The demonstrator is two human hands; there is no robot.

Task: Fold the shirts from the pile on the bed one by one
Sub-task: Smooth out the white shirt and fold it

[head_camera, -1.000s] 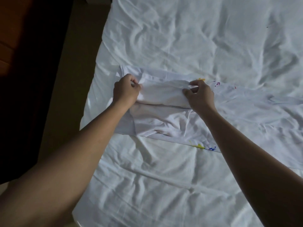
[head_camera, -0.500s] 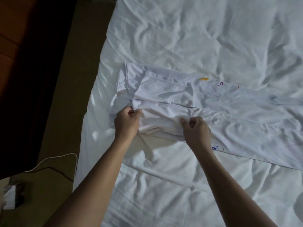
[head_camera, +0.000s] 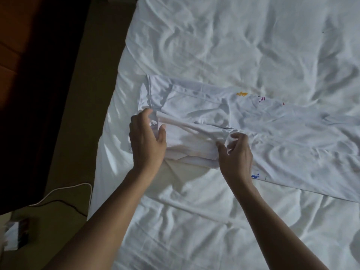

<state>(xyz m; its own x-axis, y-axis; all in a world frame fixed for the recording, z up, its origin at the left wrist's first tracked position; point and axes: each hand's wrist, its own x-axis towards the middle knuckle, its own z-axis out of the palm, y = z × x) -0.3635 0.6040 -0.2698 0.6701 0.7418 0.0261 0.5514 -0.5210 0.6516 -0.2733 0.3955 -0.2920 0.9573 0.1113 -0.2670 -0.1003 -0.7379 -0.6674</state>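
A white shirt (head_camera: pixel 194 114) with small coloured marks lies partly folded on a rumpled white bed (head_camera: pixel 214 45) near its floor-side edge, the person's left hand (head_camera: pixel 147 141) spread loosely over its folded end, the right hand (head_camera: pixel 236 154) pinching a bunch of its cloth.

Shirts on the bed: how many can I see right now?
1. A white shirt with coloured paint marks lies spread across the bed, its left end partly folded. No pile shows; others may lie out of frame.
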